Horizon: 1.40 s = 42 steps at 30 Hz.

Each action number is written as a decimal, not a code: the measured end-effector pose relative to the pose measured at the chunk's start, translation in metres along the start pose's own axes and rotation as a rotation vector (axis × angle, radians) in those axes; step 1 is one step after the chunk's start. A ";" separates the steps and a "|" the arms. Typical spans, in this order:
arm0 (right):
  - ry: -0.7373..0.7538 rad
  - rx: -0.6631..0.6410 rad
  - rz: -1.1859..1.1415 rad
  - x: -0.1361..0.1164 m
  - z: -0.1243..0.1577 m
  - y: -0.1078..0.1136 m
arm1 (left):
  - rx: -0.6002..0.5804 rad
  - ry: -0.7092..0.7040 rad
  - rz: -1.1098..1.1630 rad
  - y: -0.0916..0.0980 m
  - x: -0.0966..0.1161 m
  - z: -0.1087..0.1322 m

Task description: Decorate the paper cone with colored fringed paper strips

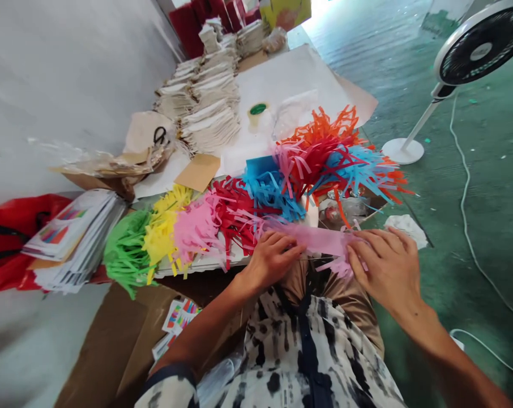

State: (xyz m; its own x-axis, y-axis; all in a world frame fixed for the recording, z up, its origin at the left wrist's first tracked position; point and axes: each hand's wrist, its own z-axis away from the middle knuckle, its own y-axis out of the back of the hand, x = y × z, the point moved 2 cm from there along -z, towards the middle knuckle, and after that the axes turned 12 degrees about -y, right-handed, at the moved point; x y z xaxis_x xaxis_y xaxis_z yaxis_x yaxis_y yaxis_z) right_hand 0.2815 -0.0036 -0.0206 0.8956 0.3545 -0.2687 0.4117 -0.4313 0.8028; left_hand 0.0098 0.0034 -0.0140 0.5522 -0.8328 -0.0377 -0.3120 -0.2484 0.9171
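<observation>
L hand [274, 256] & R hand [384, 265], backs up, grip pink fringed strip [322, 240] (long axis L–R), fringe [341, 266] hanging near.

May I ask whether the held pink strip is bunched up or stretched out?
Stretched out: the pink strip runs flat from left hand to right hand.

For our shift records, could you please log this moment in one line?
left hand: holding pink strip | right hand: holding same strip | nearby: red fringe, blue fringe
</observation>
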 end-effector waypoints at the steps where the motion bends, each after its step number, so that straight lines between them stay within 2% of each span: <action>1: -0.024 0.012 0.008 -0.006 0.001 0.002 | 0.001 -0.002 -0.007 0.000 0.000 -0.001; 4: 0.029 -0.024 -0.073 -0.035 0.009 -0.001 | -0.007 -0.009 -0.004 -0.001 0.002 -0.003; 7: 0.092 -0.108 -0.091 -0.056 0.021 -0.018 | -0.041 -0.013 0.016 -0.002 0.002 -0.001; 10: 0.109 -0.138 -0.071 -0.051 0.028 -0.029 | -0.041 -0.021 0.021 0.004 -0.003 0.008; 13: 0.142 -0.129 -0.093 -0.036 0.026 -0.026 | -0.016 -0.019 -0.003 0.020 -0.013 0.022; 16: 0.130 -0.129 -0.117 -0.029 0.018 -0.020 | 0.087 0.118 -0.088 0.040 -0.021 0.027; 18: 0.115 -0.141 -0.131 -0.030 0.013 -0.017 | 0.185 0.193 -0.115 0.048 -0.019 0.020; 20: 0.107 -0.152 -0.139 -0.032 0.010 -0.016 | 0.202 0.121 -0.047 0.044 -0.010 0.005; 22: 0.115 -0.167 -0.142 -0.033 0.009 -0.017 | 0.108 -0.026 0.070 0.031 0.002 -0.012; 24: 0.137 -0.184 -0.134 -0.030 0.009 -0.017 | 0.013 -0.082 0.134 0.015 0.011 -0.021; 26: 0.162 -0.189 -0.112 -0.023 0.011 -0.017 | -0.023 -0.049 0.158 0.002 0.015 -0.021; 30: 0.177 -0.159 -0.072 -0.006 0.013 -0.015 | 0.015 0.031 0.163 -0.010 0.019 -0.006; 35: 0.164 -0.192 -0.103 -0.001 0.008 -0.010 | 0.067 0.118 0.207 -0.010 0.019 -0.004; 42: 0.008 -0.295 -0.172 -0.006 -0.011 -0.010 | 0.042 0.269 0.290 -0.007 0.009 -0.018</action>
State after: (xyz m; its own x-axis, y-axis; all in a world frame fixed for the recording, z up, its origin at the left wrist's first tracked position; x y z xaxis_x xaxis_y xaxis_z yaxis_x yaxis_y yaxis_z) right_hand 0.2704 0.0076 -0.0216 0.8156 0.4083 -0.4100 0.4888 -0.1069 0.8658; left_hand 0.0307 0.0064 -0.0139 0.6175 -0.7136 0.3309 -0.5129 -0.0464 0.8572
